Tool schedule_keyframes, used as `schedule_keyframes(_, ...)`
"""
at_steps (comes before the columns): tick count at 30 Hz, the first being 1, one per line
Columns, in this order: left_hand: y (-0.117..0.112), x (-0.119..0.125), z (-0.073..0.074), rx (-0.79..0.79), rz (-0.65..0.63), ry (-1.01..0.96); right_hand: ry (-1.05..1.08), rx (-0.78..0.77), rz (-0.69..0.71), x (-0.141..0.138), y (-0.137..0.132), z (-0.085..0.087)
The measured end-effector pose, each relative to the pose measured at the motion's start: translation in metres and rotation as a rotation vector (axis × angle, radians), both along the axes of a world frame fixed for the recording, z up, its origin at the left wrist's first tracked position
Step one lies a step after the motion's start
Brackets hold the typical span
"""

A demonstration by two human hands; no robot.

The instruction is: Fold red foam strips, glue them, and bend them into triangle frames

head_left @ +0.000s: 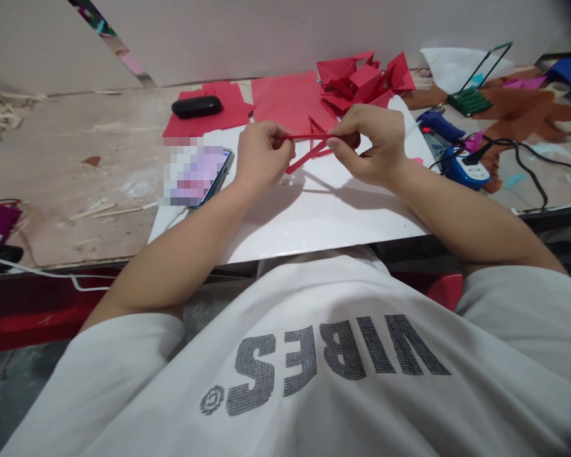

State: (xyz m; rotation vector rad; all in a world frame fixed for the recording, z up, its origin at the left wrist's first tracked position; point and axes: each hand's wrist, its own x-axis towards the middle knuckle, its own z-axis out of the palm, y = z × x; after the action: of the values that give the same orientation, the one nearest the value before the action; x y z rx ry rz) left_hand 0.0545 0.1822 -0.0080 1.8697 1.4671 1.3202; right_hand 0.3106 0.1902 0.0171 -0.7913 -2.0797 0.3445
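Between my hands, above a white board [361, 219], is a small frame of thin red strips [309, 148], angular in outline. My left hand [265, 152] pinches one end of a strip at the frame's left side. With thumb and forefinger, my right hand [374, 141] grips the frame at its right side, where several strips meet. Behind the hands lies a flat red sheet [285, 98], and beside it a pile of folded red paper pieces [356, 79]. How the strips join under my fingertips is hidden.
To the left are a lit phone [202, 174] and a black oblong case [196, 106] on red paper. At right stand a blue glue gun [440, 125], a blue power socket [466, 168] with black cables, and a green wire stand [471, 100]. Wood scraps [2, 114] lie far left.
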Motion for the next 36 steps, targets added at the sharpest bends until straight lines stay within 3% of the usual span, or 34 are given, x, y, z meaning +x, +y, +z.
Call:
schedule_keyframes(5, -0.012, 0.006, 0.011, -0.037, 0.007, 0.018, 0.042, 0.217, 0.045, 0.002, 0.014, -0.010)
schedule_keyframes(12, -0.014, 0.012, 0.011, -0.036, -0.058, 0.054, 0.054, 0.238, 0.037, 0.005, 0.014, -0.007)
schedule_keyframes(19, -0.009, 0.007, 0.008, -0.054, -0.035, -0.017, 0.050, 0.102, 0.000, 0.005, 0.010, -0.005)
schedule_keyframes(25, 0.004, -0.003, -0.003, -0.035, -0.149, -0.221, 0.044, 0.045, 0.000, 0.003, 0.005, -0.002)
schedule_keyframes(30, -0.001, 0.003, 0.000, -0.064, -0.114, -0.191, 0.075, 0.004, -0.020, 0.003, 0.002, 0.000)
schedule_keyframes(36, -0.003, 0.003, -0.002, -0.090, -0.197, -0.261, 0.129, -0.045, 0.018, 0.004, 0.004, -0.002)
